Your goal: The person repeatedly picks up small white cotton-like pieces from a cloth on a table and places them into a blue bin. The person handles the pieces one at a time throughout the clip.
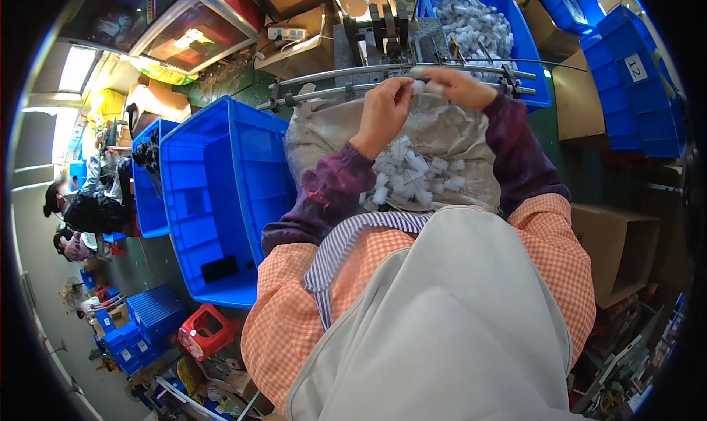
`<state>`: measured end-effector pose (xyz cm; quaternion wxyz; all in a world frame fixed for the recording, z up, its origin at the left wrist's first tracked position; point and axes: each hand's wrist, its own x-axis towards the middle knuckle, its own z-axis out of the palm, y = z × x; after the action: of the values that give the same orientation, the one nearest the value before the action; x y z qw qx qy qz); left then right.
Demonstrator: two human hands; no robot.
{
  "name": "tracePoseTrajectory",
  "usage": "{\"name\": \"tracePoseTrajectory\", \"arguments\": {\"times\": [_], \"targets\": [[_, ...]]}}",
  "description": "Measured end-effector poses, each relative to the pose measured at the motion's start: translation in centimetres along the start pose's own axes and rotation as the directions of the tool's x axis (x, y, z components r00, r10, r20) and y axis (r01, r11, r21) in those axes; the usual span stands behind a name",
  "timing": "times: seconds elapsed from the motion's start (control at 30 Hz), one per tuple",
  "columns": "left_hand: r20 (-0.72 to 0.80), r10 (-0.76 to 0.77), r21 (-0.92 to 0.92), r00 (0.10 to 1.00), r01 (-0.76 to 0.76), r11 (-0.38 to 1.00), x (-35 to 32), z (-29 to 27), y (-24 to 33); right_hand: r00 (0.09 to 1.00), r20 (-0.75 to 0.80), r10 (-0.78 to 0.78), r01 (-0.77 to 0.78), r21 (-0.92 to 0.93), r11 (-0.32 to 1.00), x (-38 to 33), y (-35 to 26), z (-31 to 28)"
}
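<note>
Grip: both hands pinched shut on one small white part, left hand on its near-left end, right hand on the other end, fingertips nearly meeting.
Part: held up just in front of the metal rails, above the bag.
Below the grip: a clear plastic bag lying open, with a heap of loose white parts in it.
Beyond the grip: a dark jig behind the rails, and a blue bin full of what look like the same pieces.
Left of the grip: big blue crate, looks mostly empty.
Handling: my guess is light, stiff little plastic bits, easy to fumble; pinching by the two ends like this seems the way to go. The bag itself is floppy and crinkly.
Hard to see: fingers cover most of the part, so its exact shape is anyone's guess. The apron blocks the near edge of the bag.
</note>
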<state>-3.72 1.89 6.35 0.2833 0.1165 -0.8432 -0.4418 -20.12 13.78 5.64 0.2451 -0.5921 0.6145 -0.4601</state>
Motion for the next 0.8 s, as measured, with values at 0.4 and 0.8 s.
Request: {"name": "tracePoseTrajectory", "arguments": {"times": [0.4,0.8], "targets": [[0.45,-0.22,0.638,0.865,-0.14,0.757,-9.3,2.7,-4.9,0.864,-0.502,0.044,-0.465,-0.762,0.451,7.1,10.8,-0.6],[0.073,-0.203,0.314,0.977,0.17,0.934,-6.1,0.1,-3.0,0.877,-0.443,0.184,-0.477,-0.769,0.425,8.0,11.0,-0.5]]}}
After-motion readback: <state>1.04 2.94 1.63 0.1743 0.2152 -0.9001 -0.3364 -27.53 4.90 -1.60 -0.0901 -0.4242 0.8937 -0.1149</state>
